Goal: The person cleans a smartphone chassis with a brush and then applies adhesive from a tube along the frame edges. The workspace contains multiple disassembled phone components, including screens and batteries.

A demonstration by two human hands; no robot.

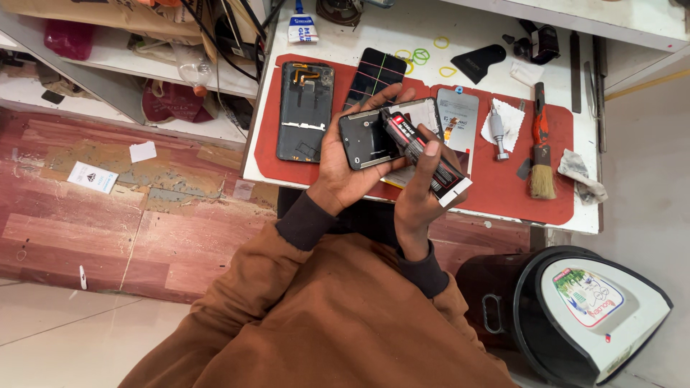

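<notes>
Above the red mat (503,190), left hand (345,162) fingers gripping a phone frame (370,136), right hand (420,190) — fingers clasping a glue tube (420,152).

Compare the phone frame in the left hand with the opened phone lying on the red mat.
The phone frame is held tilted in the left hand; the opened phone lies flat on the red mat, untouched. The held frame looks smaller and plain dark inside; the opened phone shows an orange flex cable. Both are dark and rectangular.
</notes>
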